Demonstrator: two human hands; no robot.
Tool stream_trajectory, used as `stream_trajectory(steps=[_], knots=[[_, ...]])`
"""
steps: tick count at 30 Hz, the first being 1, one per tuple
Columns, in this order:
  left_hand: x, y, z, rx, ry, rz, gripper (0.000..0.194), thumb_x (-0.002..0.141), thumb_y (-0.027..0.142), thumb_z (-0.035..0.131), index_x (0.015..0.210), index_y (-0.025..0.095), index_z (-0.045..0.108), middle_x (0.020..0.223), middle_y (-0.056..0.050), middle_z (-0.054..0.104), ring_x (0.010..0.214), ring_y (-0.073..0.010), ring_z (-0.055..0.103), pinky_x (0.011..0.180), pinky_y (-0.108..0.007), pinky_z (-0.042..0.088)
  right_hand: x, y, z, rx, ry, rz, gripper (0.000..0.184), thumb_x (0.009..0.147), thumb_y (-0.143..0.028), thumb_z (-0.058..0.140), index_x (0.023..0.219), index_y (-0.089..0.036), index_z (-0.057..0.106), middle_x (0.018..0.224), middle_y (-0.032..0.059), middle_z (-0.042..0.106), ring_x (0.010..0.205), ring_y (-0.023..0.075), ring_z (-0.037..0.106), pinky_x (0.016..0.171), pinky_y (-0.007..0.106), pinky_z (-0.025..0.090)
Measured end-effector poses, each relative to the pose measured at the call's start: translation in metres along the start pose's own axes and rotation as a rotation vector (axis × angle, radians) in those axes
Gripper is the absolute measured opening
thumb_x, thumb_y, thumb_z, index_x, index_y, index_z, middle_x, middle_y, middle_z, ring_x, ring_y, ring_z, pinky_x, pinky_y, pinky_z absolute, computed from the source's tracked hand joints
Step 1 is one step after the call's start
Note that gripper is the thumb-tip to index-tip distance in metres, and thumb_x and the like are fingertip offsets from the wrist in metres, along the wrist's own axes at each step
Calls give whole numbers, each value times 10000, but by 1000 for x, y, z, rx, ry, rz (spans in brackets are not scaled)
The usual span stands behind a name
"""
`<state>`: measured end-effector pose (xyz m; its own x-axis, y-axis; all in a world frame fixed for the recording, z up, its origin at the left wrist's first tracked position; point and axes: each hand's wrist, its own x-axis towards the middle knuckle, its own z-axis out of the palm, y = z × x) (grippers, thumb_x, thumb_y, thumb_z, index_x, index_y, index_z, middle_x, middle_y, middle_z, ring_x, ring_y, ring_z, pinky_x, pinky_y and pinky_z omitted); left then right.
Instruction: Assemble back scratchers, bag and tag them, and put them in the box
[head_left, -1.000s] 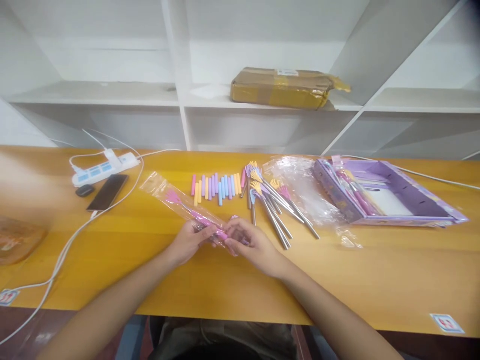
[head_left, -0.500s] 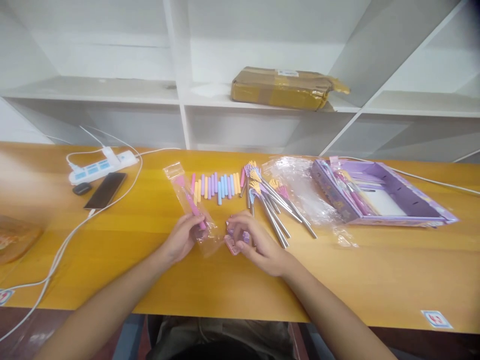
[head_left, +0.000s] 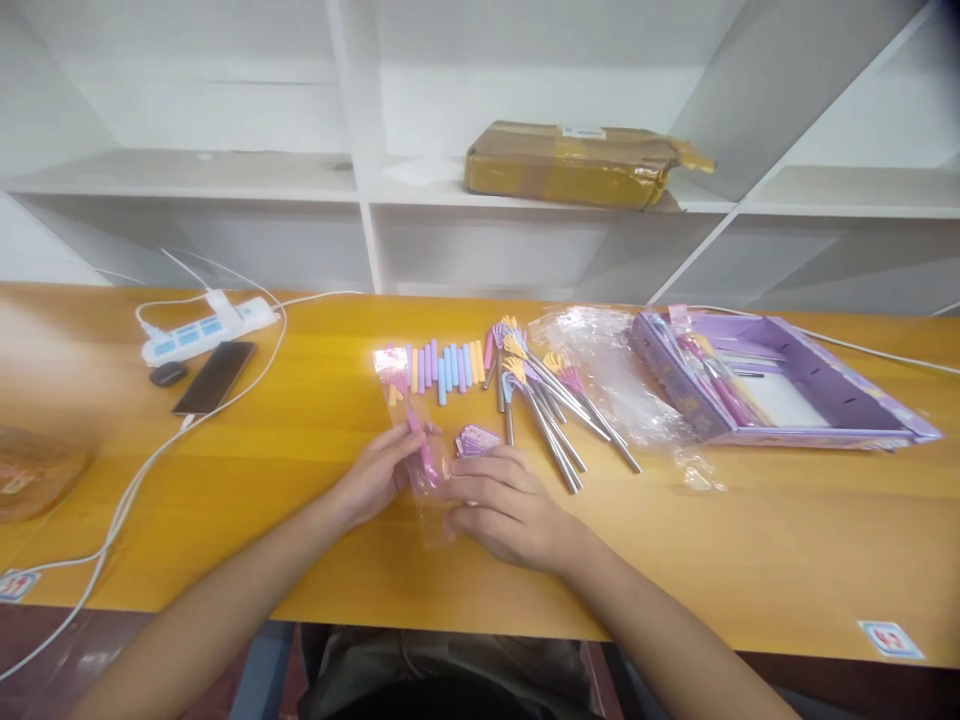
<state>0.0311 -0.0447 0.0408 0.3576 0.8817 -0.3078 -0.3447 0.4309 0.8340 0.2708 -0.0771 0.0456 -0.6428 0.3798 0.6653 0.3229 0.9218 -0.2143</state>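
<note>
My left hand (head_left: 379, 472) pinches a bagged pink scratcher (head_left: 426, 460); whether my right hand (head_left: 514, 505) grips it, I can't tell. Wrapped scratchers (head_left: 718, 382) lie in the box (head_left: 847, 385); loose scratchers (head_left: 556, 455) remain unbagged.

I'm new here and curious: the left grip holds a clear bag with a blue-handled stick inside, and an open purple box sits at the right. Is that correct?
Not quite: the stick has a pink handle, not a blue one, as the head view shows. The left grip does hold the clear bag around it, and the open purple box sits at the right.
</note>
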Motion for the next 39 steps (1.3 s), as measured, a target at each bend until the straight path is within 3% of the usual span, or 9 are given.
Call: stream_trajectory(steps=[6,15,18,22,25,28,33,36,39], knots=[[2,0,-4,53,-84,20,458,866,464,918,1208,190,785,880,-30,744,748,-149,690,716,-244,538,5,-5,1,127,60,56,182,1050,-179,673,1166,-316,706,1238,50,803,1202,223,732,1036,428,527],[-1,-2,-3,115,-143,31,578,909,457,884,1422,247,720,1029,-71,776,849,-189,731,788,-302,597,12,-2,13,274,74,401,93,1097,-248,618,1032,-249,684,866,25,734,785,183,641,748,328,517],[-2,-1,-4,129,-217,54,544,912,475,877,1373,230,725,1084,-86,769,888,-209,745,794,-319,601,11,1,16,274,109,424,83,1093,-251,632,1031,-243,686,836,12,704,756,165,630,729,300,511],[-2,-7,-7,166,-352,75,587,804,367,980,1296,231,691,1117,-85,764,970,-245,759,820,-334,599,9,4,18,236,159,414,48,1088,-258,654,1069,-238,693,877,27,716,771,164,646,724,294,513],[-3,-16,-7,183,-362,80,745,803,246,978,1431,296,580,1259,-80,738,1168,-268,729,937,-360,583,8,5,20,220,152,410,60,1094,-274,654,1077,-235,696,863,24,711,763,164,646,728,296,520],[-4,-20,-4,213,-361,88,774,881,262,920,1516,308,481,1141,-39,736,1028,-210,719,890,-342,566,7,5,18,246,117,364,63,1100,-271,648,1101,-227,693,876,22,719,781,163,646,736,291,519],[-10,-10,3,230,-322,95,621,907,316,900,1435,240,583,1118,-49,712,990,-192,679,857,-313,538,12,3,5,352,120,411,142,1062,-283,711,1192,-231,688,1051,65,716,968,198,683,869,343,563],[-11,-3,4,198,-299,146,814,902,289,900,1595,284,474,1067,-22,700,904,-161,657,811,-290,530,13,2,-3,387,121,500,73,1047,-288,722,1082,-226,734,1186,101,637,1131,231,665,967,387,560],[-10,2,3,208,-316,183,986,915,271,884,1713,334,308,1075,-18,694,892,-155,645,808,-291,537,13,2,-4,469,102,575,185,1077,-289,669,923,-215,740,1190,98,606,1143,222,651,968,378,549]])
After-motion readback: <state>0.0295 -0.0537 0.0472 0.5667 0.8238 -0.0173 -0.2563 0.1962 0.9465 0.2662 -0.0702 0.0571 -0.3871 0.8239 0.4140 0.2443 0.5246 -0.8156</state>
